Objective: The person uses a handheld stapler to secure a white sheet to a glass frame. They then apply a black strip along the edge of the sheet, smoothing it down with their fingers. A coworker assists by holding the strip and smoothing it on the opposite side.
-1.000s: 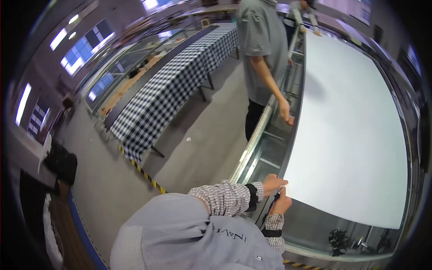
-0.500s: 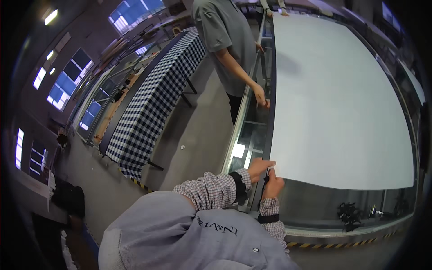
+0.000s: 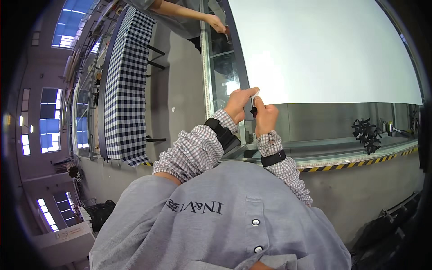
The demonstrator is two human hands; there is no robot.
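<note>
A large white sheet (image 3: 324,54) lies stretched over a glass-topped frame table, its near left corner at a dark bar (image 3: 238,49). My left hand (image 3: 237,104) is closed at that corner, its index finger and thumb pinching the edge. Close beside it, my right hand (image 3: 266,118) is closed too, with its thumb up against the same corner. A small black clip-like piece (image 3: 254,110) shows between the right hand and the bar; whether the fingers hold it is unclear. Farther up the bar, another person's hand (image 3: 216,23) reaches to the same edge.
Black clips (image 3: 366,134) lie piled on the table's near ledge, beside small metal tools (image 3: 390,127). Striped yellow-black tape (image 3: 360,163) runs along the table's front edge. Left across the aisle stands a long table with a checked cloth (image 3: 128,85).
The view has tilted down and turned, so the sheet and the other person sit higher in the picture. My hands stay together at the sheet's corner.
</note>
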